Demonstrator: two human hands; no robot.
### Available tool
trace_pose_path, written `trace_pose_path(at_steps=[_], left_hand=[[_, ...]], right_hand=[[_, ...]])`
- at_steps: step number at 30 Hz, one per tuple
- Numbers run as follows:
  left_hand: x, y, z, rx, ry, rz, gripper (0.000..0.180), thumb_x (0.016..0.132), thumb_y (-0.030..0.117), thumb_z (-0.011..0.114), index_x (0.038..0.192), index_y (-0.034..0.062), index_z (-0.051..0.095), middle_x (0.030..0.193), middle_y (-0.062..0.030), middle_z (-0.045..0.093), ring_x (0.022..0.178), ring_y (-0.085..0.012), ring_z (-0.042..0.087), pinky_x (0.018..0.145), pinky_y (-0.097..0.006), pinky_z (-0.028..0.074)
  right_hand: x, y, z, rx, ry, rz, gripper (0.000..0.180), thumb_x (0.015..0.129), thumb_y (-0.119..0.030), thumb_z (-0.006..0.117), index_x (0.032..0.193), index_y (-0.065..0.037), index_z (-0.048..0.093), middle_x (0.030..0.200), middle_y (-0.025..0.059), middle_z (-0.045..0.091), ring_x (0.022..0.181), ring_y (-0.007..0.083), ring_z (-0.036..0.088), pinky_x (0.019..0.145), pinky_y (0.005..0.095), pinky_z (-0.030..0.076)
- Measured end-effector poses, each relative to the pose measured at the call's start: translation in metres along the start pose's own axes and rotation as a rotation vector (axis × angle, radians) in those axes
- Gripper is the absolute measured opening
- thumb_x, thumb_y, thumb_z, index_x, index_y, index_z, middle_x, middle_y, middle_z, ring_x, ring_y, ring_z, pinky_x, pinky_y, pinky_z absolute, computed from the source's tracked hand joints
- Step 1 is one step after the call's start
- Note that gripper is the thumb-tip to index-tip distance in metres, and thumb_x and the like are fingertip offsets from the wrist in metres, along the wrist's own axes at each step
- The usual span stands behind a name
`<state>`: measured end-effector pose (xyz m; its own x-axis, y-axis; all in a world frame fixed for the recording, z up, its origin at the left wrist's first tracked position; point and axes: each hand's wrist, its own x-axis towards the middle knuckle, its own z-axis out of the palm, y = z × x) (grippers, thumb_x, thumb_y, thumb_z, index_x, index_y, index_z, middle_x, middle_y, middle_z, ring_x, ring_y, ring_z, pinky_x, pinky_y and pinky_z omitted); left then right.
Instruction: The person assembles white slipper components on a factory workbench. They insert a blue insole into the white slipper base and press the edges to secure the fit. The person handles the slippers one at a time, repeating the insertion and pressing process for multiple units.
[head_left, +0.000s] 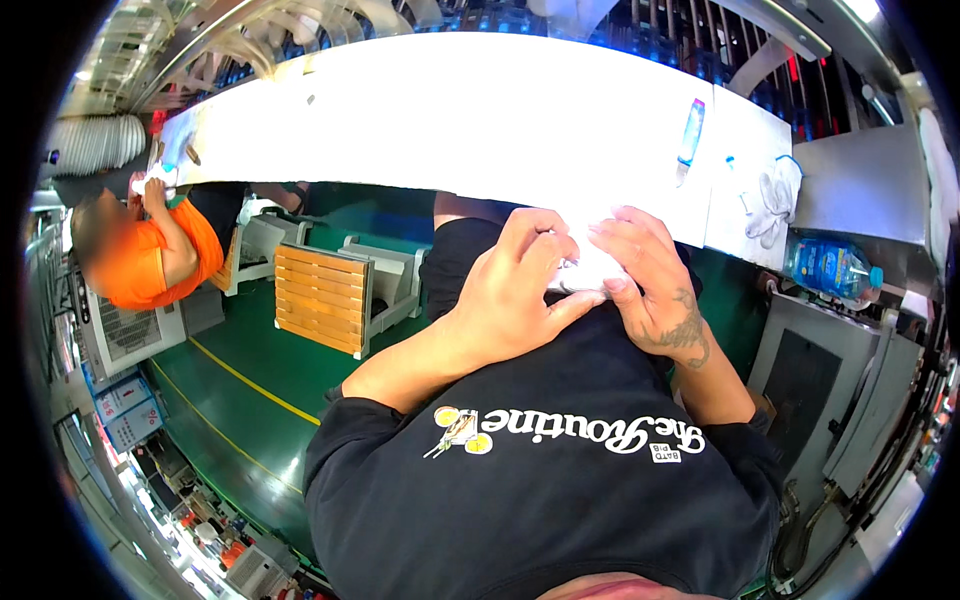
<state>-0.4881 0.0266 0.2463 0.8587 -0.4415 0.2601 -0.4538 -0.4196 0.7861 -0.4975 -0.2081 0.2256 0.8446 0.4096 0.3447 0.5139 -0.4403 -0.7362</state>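
Note:
Close to my body, at the front edge of the white table (430,120), both my hands are closed around a small white object (597,270). My left hand (515,285) has its fingers curled over one side, its thumb stretched along the near side. From the other side, my right hand (650,275) grips with bent fingers and thumb. Glare washes out the object, and the fingers cover much of it; its kind does not show. A few dark spots or gaps appear on it near my left fingers.
A blue cutter-like tool (691,132) lies on the table at the right. Beyond it are a white glove (772,205) and a plastic bottle (832,270). A co-worker in an orange shirt (150,262) sits far left. A wooden-slatted seat (320,300) stands left of me.

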Motion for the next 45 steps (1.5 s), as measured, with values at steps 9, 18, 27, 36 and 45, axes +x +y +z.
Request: trace_pose_path(at_steps=[9, 18, 27, 36, 45], left_hand=[[-0.004, -0.015, 0.004, 0.030, -0.034, 0.061, 0.045, 0.072, 0.009, 0.096, 0.099, 0.0026, 0.061, 0.097, -0.0153, 0.060, 0.084, -0.0335, 0.059, 0.073, -0.042, 0.051], [-0.001, -0.055, 0.031, -0.075, 0.152, 0.236, 0.049, 0.074, 0.022, 0.099, 0.100, 0.0047, 0.061, 0.095, -0.0102, 0.059, 0.083, -0.0309, 0.057, 0.070, -0.042, 0.050], [-0.013, -0.035, 0.020, -0.179, -0.024, 0.057, 0.051, 0.076, 0.022, 0.101, 0.096, 0.0074, 0.056, 0.087, -0.0081, 0.055, 0.072, -0.0251, 0.056, 0.062, -0.038, 0.047], [-0.004, -0.062, 0.032, -0.170, 0.086, 0.185, 0.051, 0.073, 0.023, 0.102, 0.099, 0.0070, 0.061, 0.093, -0.0076, 0.061, 0.082, -0.0248, 0.061, 0.069, -0.037, 0.051], [0.004, -0.072, 0.044, -0.167, 0.159, 0.226, 0.054, 0.070, 0.027, 0.103, 0.101, 0.0076, 0.063, 0.097, -0.0076, 0.063, 0.088, -0.0260, 0.063, 0.074, -0.036, 0.053]], right_hand=[[0.001, -0.007, 0.008, 0.062, 0.037, 0.041, 0.041, 0.089, -0.014, 0.081, 0.126, 0.002, 0.073, 0.129, 0.0198, 0.073, 0.131, 0.0464, 0.063, 0.114, 0.0543, 0.049], [-0.004, 0.001, 0.001, 0.104, 0.104, 0.072, 0.040, 0.081, -0.006, 0.082, 0.119, 0.004, 0.074, 0.121, 0.0218, 0.075, 0.128, 0.0460, 0.068, 0.110, 0.0522, 0.053], [-0.003, 0.016, -0.013, 0.187, 0.006, 0.051, 0.039, 0.089, -0.012, 0.081, 0.123, 0.005, 0.072, 0.124, 0.0231, 0.076, 0.133, 0.0466, 0.066, 0.111, 0.0511, 0.052], [-0.001, 0.024, -0.015, 0.226, -0.011, 0.025, 0.043, 0.089, -0.018, 0.086, 0.124, 0.004, 0.074, 0.125, 0.0192, 0.076, 0.131, 0.0448, 0.067, 0.110, 0.0495, 0.052], [-0.006, 0.030, -0.017, 0.257, -0.023, 0.045, 0.044, 0.086, -0.014, 0.085, 0.125, 0.003, 0.073, 0.125, 0.0194, 0.075, 0.132, 0.0463, 0.065, 0.111, 0.0518, 0.051]])
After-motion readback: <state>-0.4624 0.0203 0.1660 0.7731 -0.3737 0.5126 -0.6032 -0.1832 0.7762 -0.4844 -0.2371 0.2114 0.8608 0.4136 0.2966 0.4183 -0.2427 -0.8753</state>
